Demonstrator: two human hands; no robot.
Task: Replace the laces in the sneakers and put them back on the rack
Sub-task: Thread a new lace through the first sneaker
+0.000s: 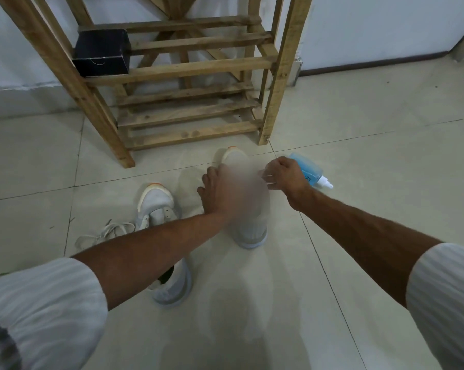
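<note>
Two white sneakers with orange toe trim stand on the tiled floor before a wooden rack (pixel 196 68). The left sneaker (pixel 158 201) has bare eyelets, and my left forearm crosses over its heel. My left hand (pixel 217 188) rests on the right sneaker (pixel 248 225), whose middle is blurred. My right hand (pixel 285 174) is curled beside that shoe and pinches a white lace (pixel 265 180) pulled out to the right. A loose white lace (pixel 105 233) lies in a heap left of the left sneaker.
A blue spray bottle (pixel 309 170) lies on the floor just behind my right hand. A black box (pixel 101 53) sits on the rack's middle shelf at the left. The rack's lower slats (pixel 188 118) hold nothing. White walls stand behind.
</note>
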